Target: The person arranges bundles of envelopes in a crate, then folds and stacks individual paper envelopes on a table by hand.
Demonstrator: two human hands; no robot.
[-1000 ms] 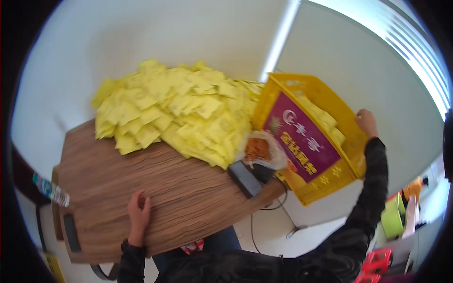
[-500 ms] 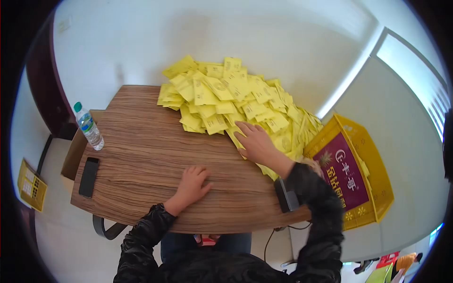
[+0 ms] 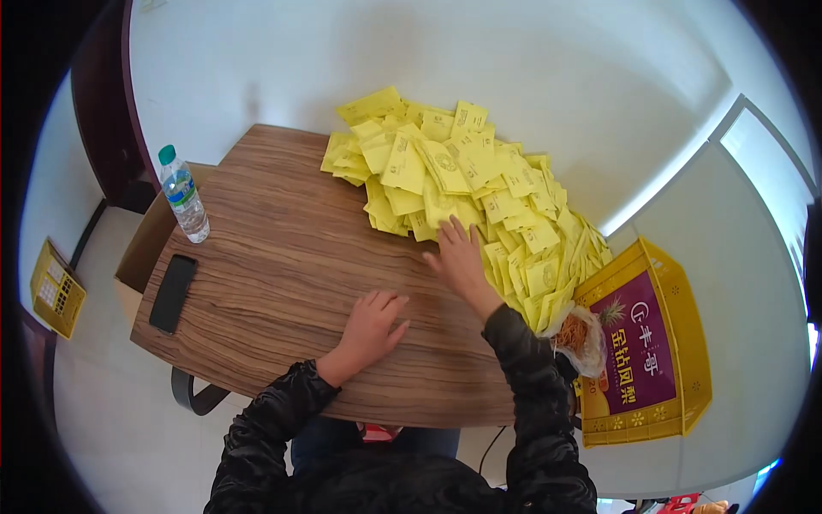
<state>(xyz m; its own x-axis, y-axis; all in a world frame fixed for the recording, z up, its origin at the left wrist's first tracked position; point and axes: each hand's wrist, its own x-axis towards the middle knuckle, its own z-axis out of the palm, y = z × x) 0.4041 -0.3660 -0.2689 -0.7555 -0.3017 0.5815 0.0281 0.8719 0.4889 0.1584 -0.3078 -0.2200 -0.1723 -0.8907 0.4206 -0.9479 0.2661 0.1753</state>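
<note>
A large heap of yellow printed paper packets (image 3: 467,167) lies along the back and right of the wood-grain table (image 3: 291,283). My right hand (image 3: 461,264) is at the front edge of the heap, fingers spread, its fingertips at the lowest packets. Whether it presses on them I cannot tell. Over the bare tabletop near the front is my left hand (image 3: 368,332), fingers stretched out and holding nothing. Beside my right forearm sits a clear plastic bag (image 3: 579,336) of thin brown strands, at the heap's right end.
A yellow crate (image 3: 672,343) with a purple label stands at the table's right side. On the left are a water bottle (image 3: 184,195) with a green cap and a black phone (image 3: 174,294). A cardboard box (image 3: 141,248) stands beside the table, and a yellow basket (image 3: 58,289) farther left.
My right hand has turned slightly and its forearm has swung inward, uncovering the plastic bag. The dark box near that sleeve is now mostly hidden. The whole view has shifted a little.
</note>
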